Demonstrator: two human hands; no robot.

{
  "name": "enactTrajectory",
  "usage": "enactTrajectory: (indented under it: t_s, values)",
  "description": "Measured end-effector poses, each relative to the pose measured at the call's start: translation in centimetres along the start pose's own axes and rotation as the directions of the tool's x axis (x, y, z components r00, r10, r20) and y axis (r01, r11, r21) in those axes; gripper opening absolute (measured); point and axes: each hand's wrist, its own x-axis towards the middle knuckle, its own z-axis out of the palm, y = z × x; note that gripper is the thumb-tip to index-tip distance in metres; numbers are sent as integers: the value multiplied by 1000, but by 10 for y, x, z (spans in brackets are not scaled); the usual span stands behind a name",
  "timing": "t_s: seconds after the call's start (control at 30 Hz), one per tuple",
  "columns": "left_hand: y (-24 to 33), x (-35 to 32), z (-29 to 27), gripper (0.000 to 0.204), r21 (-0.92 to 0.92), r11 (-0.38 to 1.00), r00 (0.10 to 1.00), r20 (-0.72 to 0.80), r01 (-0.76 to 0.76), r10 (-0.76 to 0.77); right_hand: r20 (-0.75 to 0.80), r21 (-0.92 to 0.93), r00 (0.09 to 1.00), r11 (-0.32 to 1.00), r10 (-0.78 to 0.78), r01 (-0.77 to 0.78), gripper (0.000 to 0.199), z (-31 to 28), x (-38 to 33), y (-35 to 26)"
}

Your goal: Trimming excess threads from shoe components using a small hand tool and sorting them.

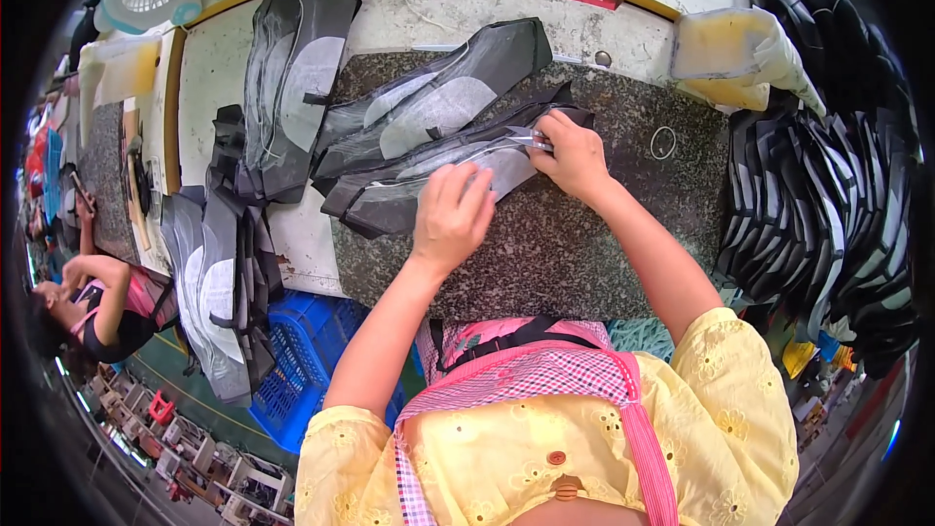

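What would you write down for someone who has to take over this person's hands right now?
Left hand: pressed flat on the top black-and-grey fabric piece, holding it down on the speckled stone slab.
Right hand: fingertips pinched at that piece's right end, on something small and pale; what it is cannot be told.
Around: two similar pieces lie fanned behind it, another stack sits far left, a big stack at the right.
Done: piece laid out and pinned flat.
Left: whatever the right hand is doing at that end looks unfinished.
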Motion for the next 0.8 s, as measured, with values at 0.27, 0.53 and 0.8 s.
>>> enactTrajectory:
  t_s: [0.27,0.53,0.8]
  values:
    - [0,3,17,38,105,993,998,21,-62,60,172,400,962,877,212,-265,15,-8,0,1]
    - [5,20,20,46,214,977,989,149,-13,-20,-121,296,989,954,85,-46,15,-6,13,-8]
    - [0,19,25,49,290,953,988,146,-83,41,-256,194,962,970,-91,144,22,2,14,4]
